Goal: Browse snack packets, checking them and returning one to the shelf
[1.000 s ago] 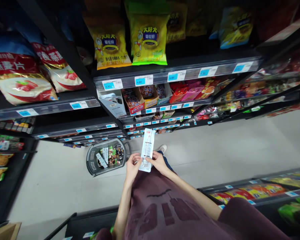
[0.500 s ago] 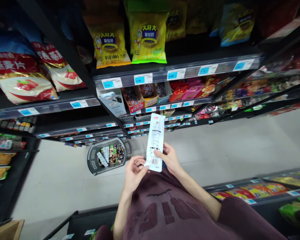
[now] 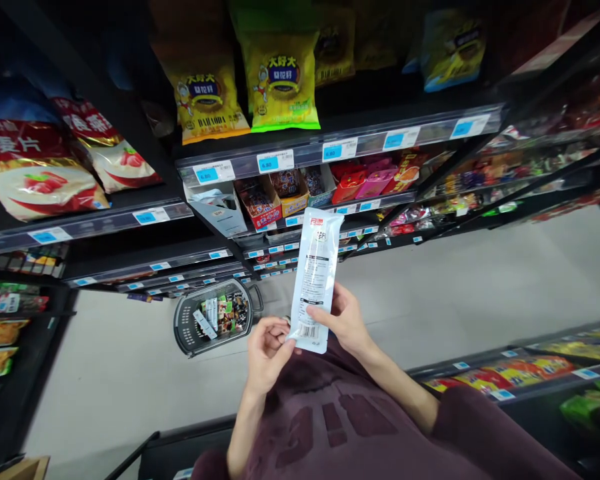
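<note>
Taking the basket (image 3: 213, 316) on the floor as the landmark: far to its upper left, red and white bags (image 3: 35, 170) lean on a dark shelf, faces outward so their fronts can be read from the aisle. Straight above the basket, yellow bags (image 3: 207, 100) stand upright over a strip of blue price tags (image 3: 276, 161), and small boxes (image 3: 260, 200) sit on the rack below them, tilted forward for easy picking. The basket itself stands on the pale floor close to the foot of the shelves, within reach, and holds a loose pile of small wrapped goods.

Just right of the basket, the left hand (image 3: 266, 347) is raised with its palm turned up; its grip is loosely curled, fingertips touching the lower left corner of a long white packet (image 3: 316, 277), seemingly only steadying it. The packet stands upright and slightly tilted, above and to the right of the basket, its printed side with the barcode turned toward the person, probably so the label can be read. Right of the packet, the right hand (image 3: 344, 321) has its grip clamped on the packet's lower edge, thumb across the front and fingers behind, bearing its weight.

Far right of the basket, a low shelf (image 3: 500, 380) carries orange and green packs
</note>
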`<action>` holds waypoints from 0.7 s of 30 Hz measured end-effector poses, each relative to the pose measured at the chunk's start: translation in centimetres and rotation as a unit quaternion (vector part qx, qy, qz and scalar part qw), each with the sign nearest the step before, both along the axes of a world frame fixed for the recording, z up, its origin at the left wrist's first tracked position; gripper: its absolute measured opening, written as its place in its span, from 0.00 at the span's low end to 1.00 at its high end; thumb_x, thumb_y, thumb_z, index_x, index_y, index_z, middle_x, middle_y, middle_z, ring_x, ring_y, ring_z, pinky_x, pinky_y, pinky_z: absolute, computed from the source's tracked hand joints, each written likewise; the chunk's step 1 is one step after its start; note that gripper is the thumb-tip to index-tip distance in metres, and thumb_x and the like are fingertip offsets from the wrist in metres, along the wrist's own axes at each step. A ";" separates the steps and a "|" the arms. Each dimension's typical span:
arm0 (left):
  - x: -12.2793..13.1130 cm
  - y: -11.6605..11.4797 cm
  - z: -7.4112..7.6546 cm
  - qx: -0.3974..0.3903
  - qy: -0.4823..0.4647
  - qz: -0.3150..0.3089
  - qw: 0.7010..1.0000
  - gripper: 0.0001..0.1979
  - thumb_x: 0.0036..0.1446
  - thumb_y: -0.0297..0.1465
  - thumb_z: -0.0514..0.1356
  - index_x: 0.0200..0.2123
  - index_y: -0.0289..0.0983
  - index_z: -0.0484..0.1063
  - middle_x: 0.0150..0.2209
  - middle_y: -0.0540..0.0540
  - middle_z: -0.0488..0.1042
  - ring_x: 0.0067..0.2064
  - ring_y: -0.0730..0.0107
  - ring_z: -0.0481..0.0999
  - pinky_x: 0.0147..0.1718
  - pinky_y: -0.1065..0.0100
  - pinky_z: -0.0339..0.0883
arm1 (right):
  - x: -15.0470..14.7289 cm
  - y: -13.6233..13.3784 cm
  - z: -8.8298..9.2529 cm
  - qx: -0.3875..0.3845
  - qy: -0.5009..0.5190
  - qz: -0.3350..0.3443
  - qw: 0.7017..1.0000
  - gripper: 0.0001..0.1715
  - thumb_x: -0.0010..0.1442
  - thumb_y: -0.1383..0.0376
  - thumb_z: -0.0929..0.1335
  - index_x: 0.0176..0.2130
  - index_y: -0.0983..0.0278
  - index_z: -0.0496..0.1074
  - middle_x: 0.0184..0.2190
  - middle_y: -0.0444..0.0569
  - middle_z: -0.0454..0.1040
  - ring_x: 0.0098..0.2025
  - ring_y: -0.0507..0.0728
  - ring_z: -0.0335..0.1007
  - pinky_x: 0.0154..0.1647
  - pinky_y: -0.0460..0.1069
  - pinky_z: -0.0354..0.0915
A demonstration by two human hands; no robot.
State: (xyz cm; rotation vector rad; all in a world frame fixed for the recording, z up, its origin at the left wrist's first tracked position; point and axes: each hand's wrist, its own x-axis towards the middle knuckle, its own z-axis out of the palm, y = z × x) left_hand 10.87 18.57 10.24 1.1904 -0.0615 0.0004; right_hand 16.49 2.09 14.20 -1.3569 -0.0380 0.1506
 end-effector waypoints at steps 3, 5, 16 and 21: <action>0.0 0.0 -0.2 -0.007 0.004 -0.005 1.000 0.14 0.55 0.28 0.63 0.45 0.39 0.66 0.34 0.48 0.70 0.31 0.72 0.73 0.26 0.71 0.74 | 0.0 0.0 0.1 -0.002 -0.007 0.003 1.000 0.23 0.51 0.63 0.75 0.46 0.61 0.69 0.42 0.49 0.76 0.43 0.58 0.74 0.43 0.51 0.71; 0.2 -0.1 -0.2 -0.003 0.007 -0.013 1.000 0.14 0.55 0.28 0.63 0.45 0.39 0.66 0.34 0.48 0.70 0.32 0.71 0.73 0.27 0.69 0.75 | 0.1 0.0 0.1 -0.005 -0.011 0.008 1.000 0.22 0.52 0.63 0.74 0.47 0.61 0.69 0.43 0.49 0.76 0.43 0.58 0.73 0.44 0.51 0.71; 1.1 -0.9 -0.6 0.069 0.070 -0.019 0.995 0.14 0.56 0.31 0.63 0.45 0.35 0.66 0.44 0.42 0.76 0.44 0.63 0.76 0.42 0.67 0.71 | 0.1 0.7 -2.9 -0.054 0.014 0.042 0.998 0.22 0.53 0.62 0.74 0.47 0.61 0.68 0.44 0.49 0.75 0.45 0.59 0.73 0.46 0.53 0.70; 1.2 -1.1 -1.0 0.071 0.087 -0.019 0.993 0.14 0.56 0.31 0.63 0.45 0.35 0.67 0.44 0.42 0.76 0.45 0.63 0.76 0.44 0.67 0.70 | 0.0 0.6 -3.6 -0.075 0.016 0.047 0.996 0.20 0.52 0.62 0.74 0.45 0.61 0.69 0.43 0.48 0.75 0.44 0.58 0.73 0.46 0.52 0.69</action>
